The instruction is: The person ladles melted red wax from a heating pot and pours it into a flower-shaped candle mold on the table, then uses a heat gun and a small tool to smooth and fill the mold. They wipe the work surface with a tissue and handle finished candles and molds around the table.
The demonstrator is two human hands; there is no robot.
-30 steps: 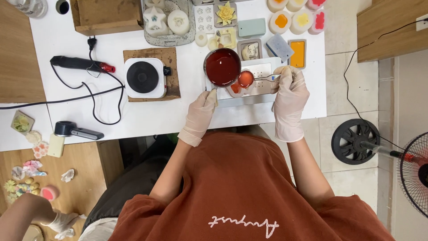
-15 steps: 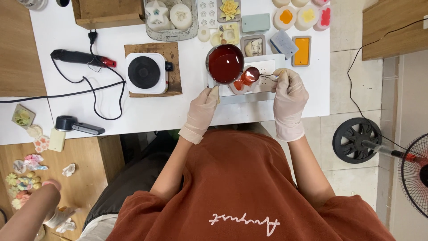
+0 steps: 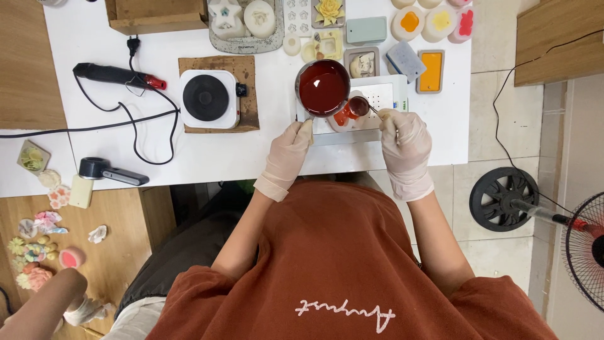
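Observation:
My left hand [image 3: 288, 150], in a pale glove, grips the handle of a metal pot [image 3: 323, 87] full of dark red liquid. The pot stands over a white scale [image 3: 393, 94] near the table's front edge. In its own glove, my right hand [image 3: 406, 141] holds a small metal ladle [image 3: 358, 107] with red liquid in its cup. The ladle sits just right of the pot, above a white mould [image 3: 343, 119] that has orange-red filling in it.
A white hot plate [image 3: 206, 97] rests on a brown board [image 3: 245, 69] to the left, with a black heat gun [image 3: 116, 75] and cables beyond. Several moulds and cast shapes [image 3: 434, 22] line the back. A floor fan [image 3: 585, 233] stands at the right. Another person's arm [image 3: 38, 308] is at the bottom left.
The ladle has shifted slightly to the right beside the pot. Both hands keep their hold. The other person's arm has moved a little at the bottom left.

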